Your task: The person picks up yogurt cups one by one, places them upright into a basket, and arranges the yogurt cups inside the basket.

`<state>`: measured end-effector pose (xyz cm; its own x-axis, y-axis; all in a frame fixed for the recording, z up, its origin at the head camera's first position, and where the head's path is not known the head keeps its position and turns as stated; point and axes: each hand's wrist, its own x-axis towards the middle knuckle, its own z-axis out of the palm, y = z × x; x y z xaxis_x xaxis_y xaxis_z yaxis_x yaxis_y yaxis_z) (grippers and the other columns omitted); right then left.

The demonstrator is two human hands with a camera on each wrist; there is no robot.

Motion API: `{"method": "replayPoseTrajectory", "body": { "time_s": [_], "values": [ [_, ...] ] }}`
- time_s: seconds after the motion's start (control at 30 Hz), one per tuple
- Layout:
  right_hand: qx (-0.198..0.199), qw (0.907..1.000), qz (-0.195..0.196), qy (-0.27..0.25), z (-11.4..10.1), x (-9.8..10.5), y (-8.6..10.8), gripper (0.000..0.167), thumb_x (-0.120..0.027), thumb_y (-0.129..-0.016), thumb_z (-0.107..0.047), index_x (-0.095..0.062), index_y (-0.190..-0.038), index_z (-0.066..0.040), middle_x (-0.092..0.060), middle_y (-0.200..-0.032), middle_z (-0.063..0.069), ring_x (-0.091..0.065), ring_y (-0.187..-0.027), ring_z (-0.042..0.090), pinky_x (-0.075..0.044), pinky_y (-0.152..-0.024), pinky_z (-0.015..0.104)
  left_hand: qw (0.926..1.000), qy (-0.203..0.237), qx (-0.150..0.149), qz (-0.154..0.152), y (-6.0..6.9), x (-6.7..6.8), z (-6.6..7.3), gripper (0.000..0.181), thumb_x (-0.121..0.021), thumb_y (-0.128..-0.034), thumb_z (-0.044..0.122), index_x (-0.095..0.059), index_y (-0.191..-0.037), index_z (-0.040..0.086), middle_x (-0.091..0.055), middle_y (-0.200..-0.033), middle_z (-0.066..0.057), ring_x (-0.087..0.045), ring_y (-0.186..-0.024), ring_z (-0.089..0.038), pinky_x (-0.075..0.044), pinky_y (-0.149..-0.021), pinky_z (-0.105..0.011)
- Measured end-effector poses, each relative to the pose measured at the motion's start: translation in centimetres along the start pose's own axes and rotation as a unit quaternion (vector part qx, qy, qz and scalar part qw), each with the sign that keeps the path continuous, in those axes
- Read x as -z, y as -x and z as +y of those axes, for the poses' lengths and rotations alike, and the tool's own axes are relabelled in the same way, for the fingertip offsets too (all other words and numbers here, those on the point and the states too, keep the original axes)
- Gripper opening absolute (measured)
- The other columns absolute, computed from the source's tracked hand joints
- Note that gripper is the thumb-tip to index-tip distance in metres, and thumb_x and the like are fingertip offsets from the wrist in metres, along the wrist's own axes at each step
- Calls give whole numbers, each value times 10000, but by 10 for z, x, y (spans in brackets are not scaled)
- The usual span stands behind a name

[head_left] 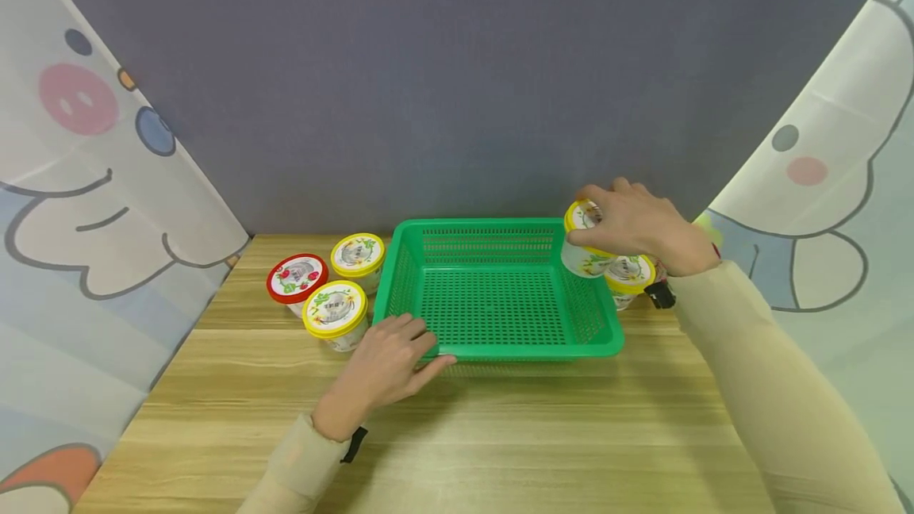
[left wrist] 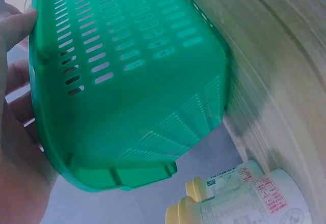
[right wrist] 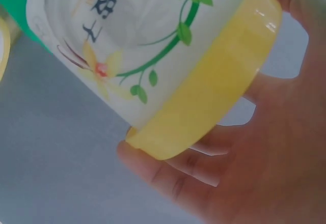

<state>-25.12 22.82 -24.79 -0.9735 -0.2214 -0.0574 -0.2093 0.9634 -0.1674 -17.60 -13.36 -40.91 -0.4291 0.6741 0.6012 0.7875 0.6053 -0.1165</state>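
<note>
Your right sleeve [head_left: 771,387] leads to your right grip [head_left: 635,224], pinching a raised yellow-lidded tub [head_left: 581,258] by its lid; setting-down appears outstanding. Leftward, your left grip [head_left: 391,357] pinches the green basket [head_left: 510,351] by its near rim. Unlifted: three tubs [head_left: 336,312] beyond the left grip, another tub [head_left: 628,272] below the right grip.

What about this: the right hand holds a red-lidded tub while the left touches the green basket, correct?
No: the right hand holds a yellow-lidded tub, as the right wrist view shows, while the left hand touches the green basket.
</note>
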Motion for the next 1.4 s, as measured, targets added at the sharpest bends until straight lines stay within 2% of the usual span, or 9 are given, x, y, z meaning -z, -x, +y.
{"method": "replayPoseTrajectory", "body": {
  "time_s": [0.13,0.33,0.4,0.53,0.67,0.87,1.1,1.4],
  "values": [
    [40,10000,-25,-30,0,-6,-9,682,-594,-888,-530,-464,-1478,-214,-469,-1257,184,-443,-1161,407,-434,-771,577,10000,-13,-14,-16,-1,1,0,510,-502,-1035,531,-614,-707,157,-508,-697,44,-472,-634,-152,-446,-585,-294],
    [173,9997,-139,44,-4,-14,-23,704,-580,-892,-538,-445,-1502,-214,-445,-1339,211,-422,-1234,451,-439,-799,622,10000,-13,-17,-64,-1,2,1,382,-701,-923,470,-616,-716,160,-510,-705,47,-475,-640,-151,-450,-589,-295],
    [223,9996,-160,36,-5,-17,-27,700,-580,-892,-532,-446,-1501,-215,-444,-1338,208,-423,-1230,444,-438,-811,624,10000,-19,-10,-61,-1,2,1,391,-683,-937,476,-614,-716,160,-511,-706,46,-476,-641,-152,-451,-589,-296],
    [303,9994,-157,5,-4,-26,-35,681,-584,-892,-523,-457,-1490,-222,-451,-1300,190,-436,-1192,415,-442,-810,602,10000,-17,-26,-22,0,1,1,467,-561,-1011,513,-606,-710,159,-507,-701,46,-472,-637,-151,-445,-584,-293],
    [387,9991,-141,-42,-4,-33,-43,684,-594,-888,-523,-463,-1489,-223,-455,-1284,188,-448,-1168,404,-449,-802,594,10000,-23,-47,16,0,1,1,503,-507,-1034,525,-600,-704,157,-502,-696,46,-465,-629,-149,-439,-575,-288],
    [533,9983,-215,-96,-6,-45,-54,688,-607,-877,-516,-469,-1481,-216,-462,-1261,179,-452,-1130,382,-458,-774,553,10000,-45,-31,-5,1,1,1,495,-514,-1030,526,-609,-710,160,-516,-700,49,-472,-631,-146,-441,-573,-284],
    [813,9960,-382,29,-11,-63,-63,721,-612,-880,-498,-450,-1506,-180,-455,-1247,174,-454,-1093,362,-464,-735,495,10000,-40,-27,-10,1,0,1,421,-636,-969,494,-610,-710,163,-510,-696,51,-469,-630,-146,-437,-573,-282],
    [907,9941,-596,31,-13,-76,-72,729,-630,-895,-511,-449,-1515,-173,-456,-1274,177,-463,-1087,348,-468,-763,513,10000,-43,-20,3,1,0,1,478,-543,-1019,513,-581,-695,163,-463,-684,52,-447,-628,-149,-419,-570,-285]
  ]
}}
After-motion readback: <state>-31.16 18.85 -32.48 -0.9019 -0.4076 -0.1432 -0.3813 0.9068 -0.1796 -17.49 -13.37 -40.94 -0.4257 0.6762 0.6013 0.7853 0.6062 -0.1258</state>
